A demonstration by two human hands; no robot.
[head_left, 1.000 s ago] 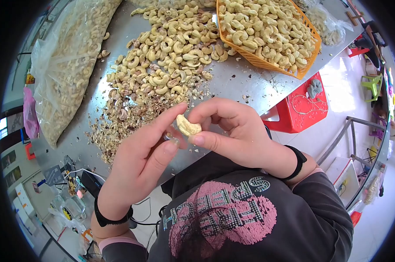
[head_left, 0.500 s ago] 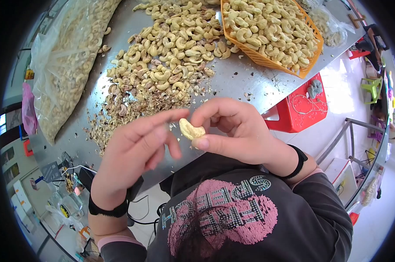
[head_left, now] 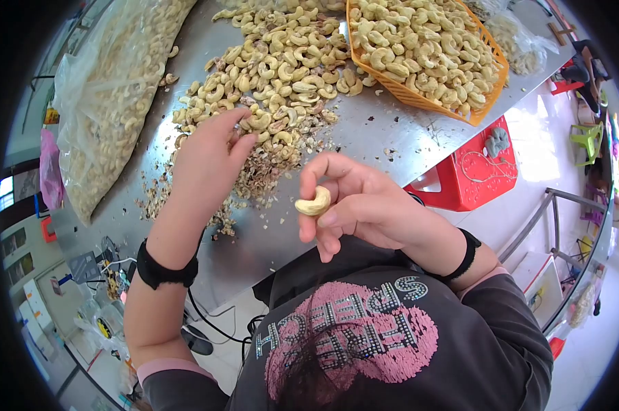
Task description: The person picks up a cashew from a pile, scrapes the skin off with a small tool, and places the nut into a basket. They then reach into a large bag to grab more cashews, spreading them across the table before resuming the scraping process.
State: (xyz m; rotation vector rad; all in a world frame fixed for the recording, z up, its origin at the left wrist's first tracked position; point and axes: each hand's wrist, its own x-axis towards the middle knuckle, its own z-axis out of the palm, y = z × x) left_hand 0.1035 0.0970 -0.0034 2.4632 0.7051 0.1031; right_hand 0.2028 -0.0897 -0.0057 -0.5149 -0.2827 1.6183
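A pale, curved cashew nut [head_left: 313,203] sits between the thumb and fingers of my right hand [head_left: 364,209], held above the table's near edge. My left hand [head_left: 210,154] reaches onto the heap of cashew nuts [head_left: 282,68]; its thumb and index finger are apart, with nuts close to their tips. The other fingers of that hand are partly hidden under it. Brown skin flakes and crumbs [head_left: 261,171] lie along the near side of the heap, beside my left hand.
An orange basket [head_left: 479,118] full of cashews stands at the back right of the metal table [head_left: 371,137]. A large clear bag [head_left: 107,137] of cashews lies along the left. A red stool [head_left: 470,181] stands beyond the table's right edge, with a grey lump and string on it.
My left hand has left the cashew near my right hand and moved up and away onto the heap. My right hand still holds the cashew, its fingers turned more open.
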